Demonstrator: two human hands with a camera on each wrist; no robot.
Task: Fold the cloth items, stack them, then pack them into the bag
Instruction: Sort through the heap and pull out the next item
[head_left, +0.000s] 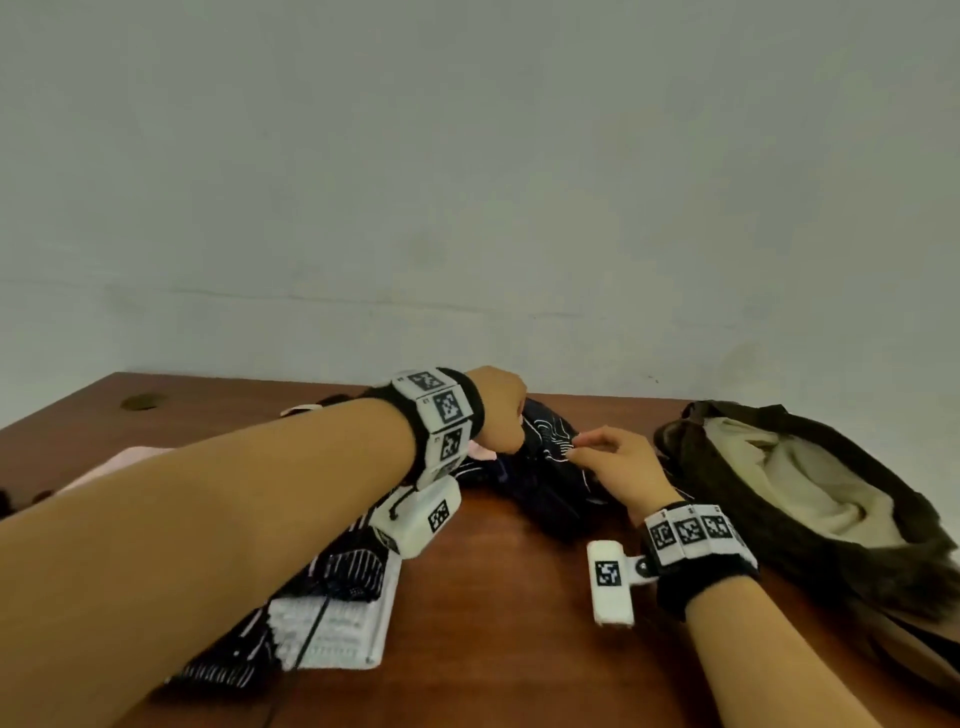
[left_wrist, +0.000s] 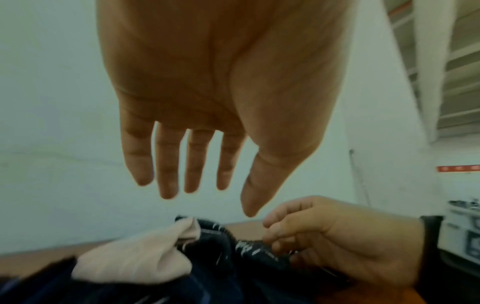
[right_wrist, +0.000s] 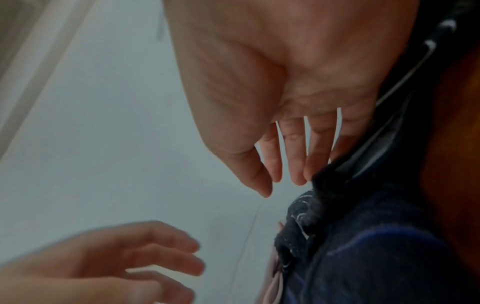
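Observation:
A crumpled dark navy cloth with thin white lines lies at the back middle of the brown table. My right hand pinches its patterned edge from the right. My left hand reaches across and hovers over the cloth's far left part; the left wrist view shows its fingers straight and holding nothing. A pale pink cloth rests on the dark cloth's left side. The brown bag with cream lining lies open at the right.
A dark striped cloth sits on a white cloth near the front left, under my left forearm. A pink cloth lies at the far left. The wall stands just behind the table's back edge.

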